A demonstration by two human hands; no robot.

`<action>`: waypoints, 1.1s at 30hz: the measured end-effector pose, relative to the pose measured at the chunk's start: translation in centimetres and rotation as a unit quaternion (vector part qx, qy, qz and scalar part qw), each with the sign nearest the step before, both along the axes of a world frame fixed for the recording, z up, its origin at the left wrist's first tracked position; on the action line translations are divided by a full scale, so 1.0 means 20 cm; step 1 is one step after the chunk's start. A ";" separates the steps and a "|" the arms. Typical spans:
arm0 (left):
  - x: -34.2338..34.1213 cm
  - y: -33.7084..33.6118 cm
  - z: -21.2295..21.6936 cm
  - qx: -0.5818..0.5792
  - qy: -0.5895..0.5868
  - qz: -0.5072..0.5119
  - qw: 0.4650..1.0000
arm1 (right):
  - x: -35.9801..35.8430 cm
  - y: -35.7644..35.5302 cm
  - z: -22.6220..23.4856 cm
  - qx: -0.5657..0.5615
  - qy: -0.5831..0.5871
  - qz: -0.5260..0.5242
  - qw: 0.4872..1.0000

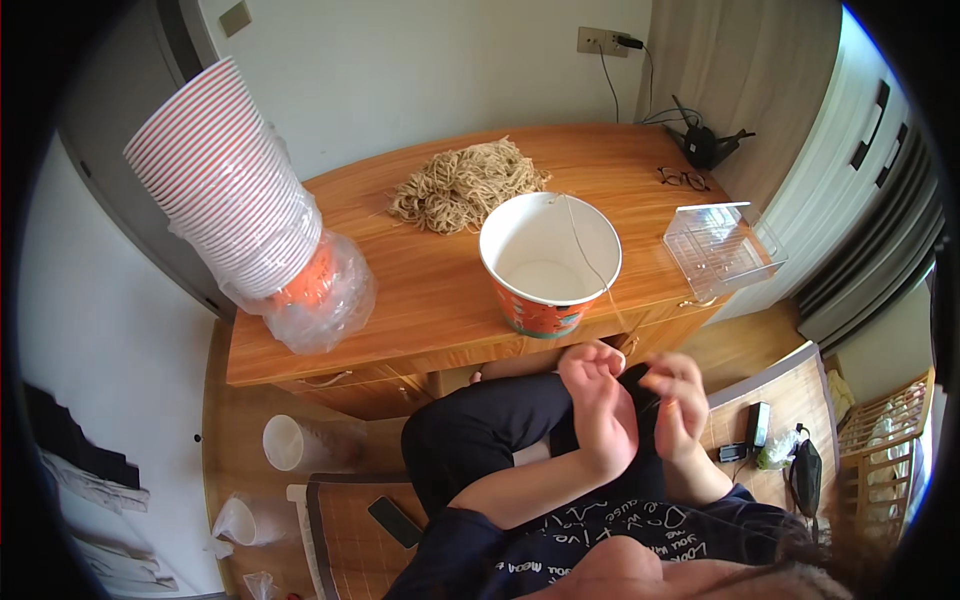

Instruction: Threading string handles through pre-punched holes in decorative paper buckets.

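Observation:
A large white-lined paper bucket [536, 318] with an orange patterned outside stands upright at the table's front edge. From its far rim a thin strand of twine [590, 262] hangs across the opening and over the near rim, down toward my hands. My left hand [603, 405] is raised above my lap with its palm showing, fingers loosely bent and nothing visible in the palm. Beside it on the right, my right hand [682, 405] has bent fingers, partly smeared by motion. Whether the strand's lower end reaches either hand is too fine to see.
Behind the bucket lies a tangled heap of twine [468, 185]. A tall nested stack of paper buckets [228, 180] in clear plastic leans at left. A clear rack [725, 255], glasses [684, 179] and a black router [708, 142] sit at right. A phone [395, 522] lies below.

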State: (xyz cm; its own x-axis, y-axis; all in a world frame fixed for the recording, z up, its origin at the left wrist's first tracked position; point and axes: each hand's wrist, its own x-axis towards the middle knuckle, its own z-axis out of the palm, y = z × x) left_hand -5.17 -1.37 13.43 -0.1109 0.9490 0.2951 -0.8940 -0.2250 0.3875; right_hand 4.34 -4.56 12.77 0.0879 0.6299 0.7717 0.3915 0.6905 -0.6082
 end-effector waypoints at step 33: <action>-0.29 0.20 -0.15 0.060 0.206 -0.444 0.870 | -0.05 0.05 -0.01 -0.060 -0.007 0.020 0.998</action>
State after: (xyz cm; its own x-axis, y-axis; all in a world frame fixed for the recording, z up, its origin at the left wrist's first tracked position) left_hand -10.87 2.55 10.40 0.7880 0.5669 0.2400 -0.5279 0.4218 0.7372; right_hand 3.39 -3.49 12.49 0.0514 0.7208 0.6912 0.3742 0.6278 -0.6825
